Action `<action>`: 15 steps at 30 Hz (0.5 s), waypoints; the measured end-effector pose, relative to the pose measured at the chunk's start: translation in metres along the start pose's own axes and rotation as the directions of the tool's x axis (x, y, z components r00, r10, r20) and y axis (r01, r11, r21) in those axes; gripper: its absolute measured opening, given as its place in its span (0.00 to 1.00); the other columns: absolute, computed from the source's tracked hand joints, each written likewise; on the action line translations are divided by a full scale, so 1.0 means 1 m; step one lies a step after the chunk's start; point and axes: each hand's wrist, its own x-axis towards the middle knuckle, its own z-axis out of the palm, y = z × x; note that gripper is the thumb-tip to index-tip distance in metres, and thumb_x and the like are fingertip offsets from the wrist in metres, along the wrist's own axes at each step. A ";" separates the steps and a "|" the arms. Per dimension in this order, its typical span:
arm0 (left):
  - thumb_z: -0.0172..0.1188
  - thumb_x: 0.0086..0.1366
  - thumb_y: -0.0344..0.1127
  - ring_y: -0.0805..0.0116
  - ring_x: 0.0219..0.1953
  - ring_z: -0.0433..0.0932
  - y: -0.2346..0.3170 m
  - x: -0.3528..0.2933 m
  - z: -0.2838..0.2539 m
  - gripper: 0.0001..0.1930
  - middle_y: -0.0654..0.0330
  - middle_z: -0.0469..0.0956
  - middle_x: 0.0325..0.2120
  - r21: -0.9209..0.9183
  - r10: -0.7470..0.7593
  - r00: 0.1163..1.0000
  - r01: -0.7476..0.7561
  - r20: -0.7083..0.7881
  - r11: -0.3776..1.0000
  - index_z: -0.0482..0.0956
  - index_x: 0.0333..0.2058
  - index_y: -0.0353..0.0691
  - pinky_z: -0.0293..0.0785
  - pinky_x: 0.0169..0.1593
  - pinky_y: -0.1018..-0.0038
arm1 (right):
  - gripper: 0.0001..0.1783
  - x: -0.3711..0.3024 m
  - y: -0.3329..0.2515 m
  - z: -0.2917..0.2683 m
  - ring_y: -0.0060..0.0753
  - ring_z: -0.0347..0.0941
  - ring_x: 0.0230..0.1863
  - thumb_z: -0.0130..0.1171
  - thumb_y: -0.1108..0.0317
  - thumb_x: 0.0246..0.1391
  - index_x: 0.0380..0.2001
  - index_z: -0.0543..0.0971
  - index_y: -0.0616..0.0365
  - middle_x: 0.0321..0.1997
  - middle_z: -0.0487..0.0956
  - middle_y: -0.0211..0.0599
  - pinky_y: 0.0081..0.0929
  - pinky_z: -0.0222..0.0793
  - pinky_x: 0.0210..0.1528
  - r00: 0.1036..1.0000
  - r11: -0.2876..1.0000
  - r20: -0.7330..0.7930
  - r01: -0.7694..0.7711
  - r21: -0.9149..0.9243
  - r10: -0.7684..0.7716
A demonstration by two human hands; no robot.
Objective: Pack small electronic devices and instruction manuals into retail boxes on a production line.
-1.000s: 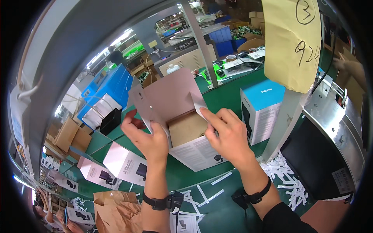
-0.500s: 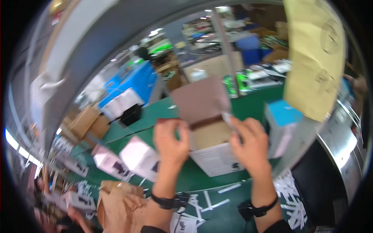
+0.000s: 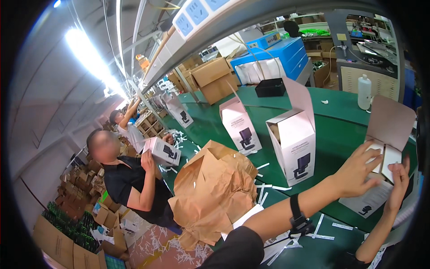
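At the right, a pinkish-white cardboard box [image 3: 367, 200] stands on the green table with its lid flap [image 3: 394, 120] raised. My left hand [image 3: 358, 172] reaches over its top, fingers apart, fingertips touching the inner flaps. My right hand [image 3: 397, 187] grips the box's right upper edge, with the thumb at the opening and the fingers partly hidden behind. Left of my left hand, a similar box [image 3: 295, 154] stands upright with its top lid up. Another upright carton [image 3: 242, 127] stands farther left.
Crumpled brown paper [image 3: 215, 188] lies on the table's near edge, with white paper strips [image 3: 320, 226] scattered around. A co-worker [image 3: 130, 175] at the left holds a similar box [image 3: 162, 151]. A white bottle [image 3: 363, 92], a black tray [image 3: 270, 87] and a blue case [image 3: 268, 58] stand behind.
The view has swung left, so the box and my hands now appear at the right. My left hand has moved from the box's left side onto its inner flaps.
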 end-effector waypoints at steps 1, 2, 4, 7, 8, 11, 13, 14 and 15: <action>0.64 0.61 0.39 0.39 0.63 0.63 -0.001 0.006 0.007 0.24 0.42 0.71 0.54 -0.083 -0.030 0.997 0.024 -0.073 0.996 0.77 0.52 0.28 0.59 0.68 0.55 | 0.15 -0.001 -0.004 0.002 0.35 0.53 0.76 0.55 0.61 0.66 0.44 0.80 0.63 0.77 0.57 0.45 0.33 0.45 0.73 0.998 1.000 -0.061 -0.027 -0.007 0.026; 0.64 0.61 0.39 0.39 0.63 0.63 -0.005 0.009 0.010 0.24 0.42 0.71 0.54 -0.087 -0.039 0.996 0.033 -0.075 0.996 0.77 0.52 0.28 0.59 0.68 0.55 | 0.20 -0.001 -0.011 0.004 0.36 0.50 0.77 0.54 0.60 0.66 0.53 0.79 0.63 0.78 0.56 0.43 0.34 0.41 0.75 0.991 0.999 -0.124 -0.053 -0.012 0.051; 0.64 0.60 0.36 0.35 0.62 0.64 -0.011 0.021 0.001 0.21 0.42 0.73 0.52 -0.255 -0.248 0.948 0.294 0.198 0.921 0.79 0.50 0.31 0.59 0.68 0.52 | 0.32 -0.002 -0.027 0.012 0.37 0.47 0.79 0.53 0.59 0.64 0.69 0.66 0.61 0.79 0.54 0.41 0.34 0.37 0.77 0.999 0.987 -0.036 -0.020 0.157 0.026; 0.62 0.56 0.26 0.35 0.64 0.60 -0.034 0.024 0.025 0.36 0.41 0.62 0.62 -0.179 -0.368 0.929 0.367 0.031 0.913 0.62 0.65 0.37 0.55 0.70 0.56 | 0.39 -0.006 -0.039 0.019 0.38 0.51 0.77 0.51 0.70 0.61 0.75 0.54 0.58 0.78 0.55 0.42 0.33 0.43 0.76 0.994 0.975 -0.111 0.023 0.221 0.002; 0.62 0.54 0.23 0.37 0.66 0.58 -0.036 0.023 0.032 0.44 0.40 0.57 0.66 -0.156 -0.407 0.886 0.380 -0.223 0.912 0.53 0.70 0.39 0.53 0.71 0.58 | 0.39 -0.008 -0.041 0.019 0.38 0.51 0.77 0.51 0.70 0.61 0.75 0.54 0.58 0.78 0.55 0.42 0.33 0.43 0.76 0.993 0.976 -0.116 0.023 0.215 0.002; 0.60 0.50 0.18 0.43 0.69 0.55 -0.047 0.031 0.035 0.55 0.42 0.49 0.69 -0.406 -0.417 0.899 0.334 -0.134 0.851 0.36 0.73 0.41 0.49 0.73 0.63 | 0.41 -0.010 -0.046 0.019 0.39 0.51 0.78 0.54 0.66 0.61 0.74 0.54 0.60 0.78 0.57 0.43 0.35 0.42 0.77 0.998 0.981 -0.061 -0.012 0.196 0.025; 0.59 0.49 0.16 0.44 0.65 0.62 -0.049 0.031 0.052 0.47 0.43 0.61 0.64 -0.583 -0.458 0.858 0.255 -0.230 0.771 0.54 0.69 0.42 0.57 0.69 0.63 | 0.39 -0.008 -0.038 0.019 0.40 0.50 0.78 0.54 0.61 0.62 0.73 0.56 0.60 0.77 0.57 0.45 0.37 0.40 0.77 0.993 0.990 -0.118 0.045 0.136 -0.029; 0.59 0.49 0.16 0.44 0.65 0.62 -0.048 0.027 0.042 0.47 0.43 0.61 0.64 -0.574 -0.460 0.857 0.260 -0.234 0.777 0.54 0.69 0.42 0.57 0.69 0.63 | 0.38 -0.008 -0.027 0.021 0.41 0.48 0.78 0.55 0.57 0.63 0.72 0.59 0.61 0.77 0.58 0.46 0.38 0.38 0.77 0.983 0.992 -0.167 0.088 0.085 -0.073; 0.62 0.48 0.18 0.46 0.62 0.66 -0.048 0.020 0.029 0.39 0.45 0.65 0.58 -0.525 -0.460 0.880 0.338 -0.116 0.781 0.64 0.61 0.41 0.62 0.65 0.63 | 0.38 -0.009 -0.014 0.024 0.41 0.48 0.78 0.55 0.57 0.63 0.72 0.59 0.61 0.77 0.58 0.46 0.38 0.38 0.77 0.985 0.991 -0.159 0.088 0.098 -0.071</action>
